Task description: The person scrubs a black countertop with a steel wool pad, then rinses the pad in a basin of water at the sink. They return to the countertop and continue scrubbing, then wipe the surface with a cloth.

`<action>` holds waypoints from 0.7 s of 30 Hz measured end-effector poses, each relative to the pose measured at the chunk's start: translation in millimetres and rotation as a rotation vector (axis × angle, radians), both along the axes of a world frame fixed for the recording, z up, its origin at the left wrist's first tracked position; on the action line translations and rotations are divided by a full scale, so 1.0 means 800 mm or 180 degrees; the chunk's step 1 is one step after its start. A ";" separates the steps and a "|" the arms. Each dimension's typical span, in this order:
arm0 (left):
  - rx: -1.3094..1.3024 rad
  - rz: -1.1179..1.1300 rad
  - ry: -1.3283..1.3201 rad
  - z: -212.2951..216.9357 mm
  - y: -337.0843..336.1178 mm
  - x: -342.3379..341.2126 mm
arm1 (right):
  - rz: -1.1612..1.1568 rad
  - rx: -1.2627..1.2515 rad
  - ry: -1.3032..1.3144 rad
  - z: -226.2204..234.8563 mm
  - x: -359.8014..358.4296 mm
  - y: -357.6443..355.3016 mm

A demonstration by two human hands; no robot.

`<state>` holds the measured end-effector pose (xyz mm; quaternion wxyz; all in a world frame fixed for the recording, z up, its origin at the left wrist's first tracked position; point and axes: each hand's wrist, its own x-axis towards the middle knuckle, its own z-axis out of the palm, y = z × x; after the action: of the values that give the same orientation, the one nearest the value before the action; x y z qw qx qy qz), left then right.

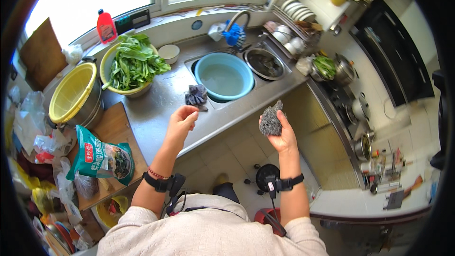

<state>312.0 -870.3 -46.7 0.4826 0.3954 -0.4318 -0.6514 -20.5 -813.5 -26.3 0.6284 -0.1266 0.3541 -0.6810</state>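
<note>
My right hand (281, 137) holds up a grey, mottled steel wool scrubber (270, 120), gripped between thumb and fingers in front of the counter's edge. My left hand (181, 122) is closed, its fingers curled toward the thumb with nothing showing in them. It hovers over the front of the steel counter (154, 109). Just beyond it lies a crumpled dark grey cloth (196, 96) beside the sink. A light blue basin (224, 77) with cloudy water sits in the sink's left bowl.
A round strainer (264, 63) fills the right sink bowl, under the faucet (241, 18). Leafy greens (133, 61) heap a yellow basin at the left, near a yellow colander (73, 93) on a pot. A teal food bag (103, 156) lies on a wooden board (112, 125). Dishes (298, 10) stand in a rack.
</note>
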 end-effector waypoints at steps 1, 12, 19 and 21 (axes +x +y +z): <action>0.0069 0.0156 -0.0072 -0.009 -0.007 0.013 | 0.0056 -0.0029 0.0444 -0.015 -0.003 -0.042; 0.0865 0.1799 -0.0239 -0.051 -0.035 0.028 | 0.1551 0.0915 0.4378 -0.252 -0.029 -0.446; 0.1345 0.2127 -0.0253 -0.075 -0.045 -0.023 | 0.2321 0.0838 0.5876 -0.348 -0.027 -0.490; 0.1420 0.2133 -0.0114 -0.079 -0.060 -0.038 | 0.3264 0.0081 0.6635 -0.356 -0.032 -0.485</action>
<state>281.7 -918.6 -109.5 0.5630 0.6206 -0.1353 -0.5288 -46.4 -1201.2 -311.1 0.2355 -0.7481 0.6137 0.0913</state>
